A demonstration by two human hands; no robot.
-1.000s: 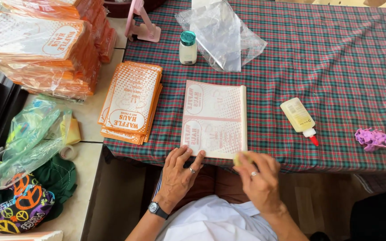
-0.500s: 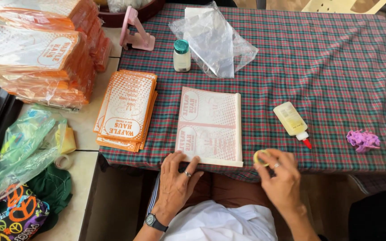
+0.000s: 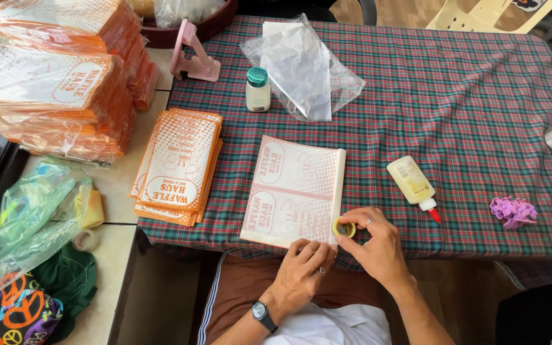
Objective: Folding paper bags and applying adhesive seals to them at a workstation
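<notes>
Moved: left hand (image 3: 301, 265) slid rightward to paper bag's (image 3: 294, 190) near corner.
Right hand (image 3: 378, 246): grip clamped on tape roll (image 3: 344, 227).
Left grip: apart, flat.

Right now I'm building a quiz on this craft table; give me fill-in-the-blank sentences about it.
1. The right hand holds a small roll of ____.
2. The left hand presses on the paper sheet, which lies on a ____ tablecloth.
3. The glue bottle has a ____ tip.

Missing: tape; plaid; red
</notes>
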